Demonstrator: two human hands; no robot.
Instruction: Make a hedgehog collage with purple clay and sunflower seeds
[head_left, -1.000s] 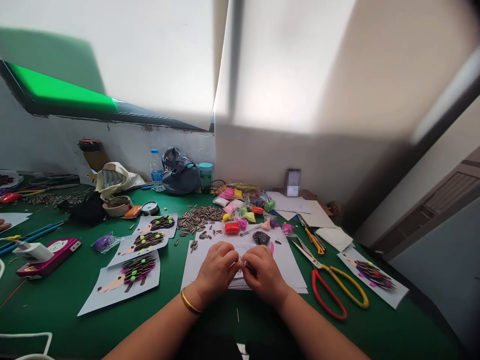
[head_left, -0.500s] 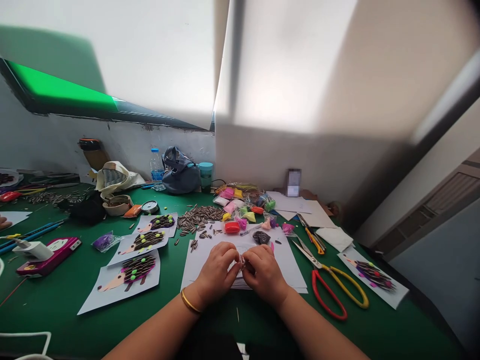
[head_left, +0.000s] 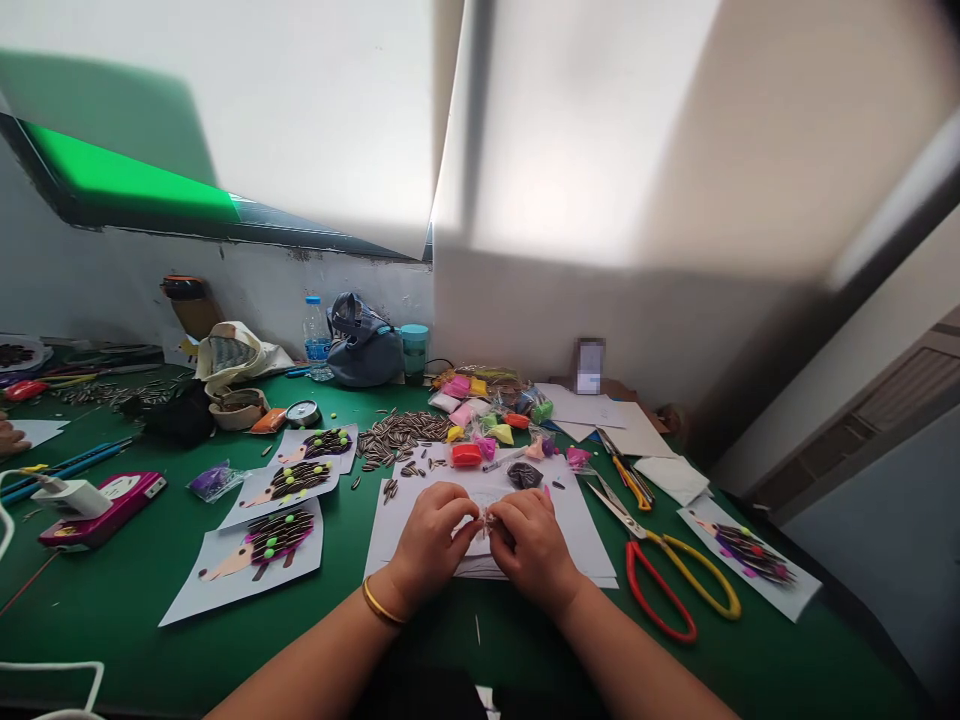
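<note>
My left hand (head_left: pixel 439 530) and my right hand (head_left: pixel 531 540) meet fingertip to fingertip over a stack of white paper (head_left: pixel 390 535). Both are closed in a pinch on a small crinkled piece of clear plastic (head_left: pixel 486 521), mostly hidden by the fingers. Under the hands, a faint drawing shows on the top sheet. Just beyond my right hand lies a dark lump of clay in plastic (head_left: pixel 523 474). A red clay packet (head_left: pixel 466 456) and a pen (head_left: pixel 498 463) rest at the paper's far edge.
Scissors (head_left: pixel 637 540) with red and yellow handles lie open at right, near a utility knife (head_left: pixel 630 475). Sunflower seeds (head_left: pixel 405 435) are heaped behind the paper beside colourful clay packets (head_left: pixel 472 400). Finished hedgehog pictures (head_left: pixel 247 560) lie left. Another person's hand (head_left: pixel 11 437) shows far left.
My fingertips have shifted slightly on the clear plastic, and the right fingers have opened out a little. The whole view has moved slightly; the things on the table stay put.
</note>
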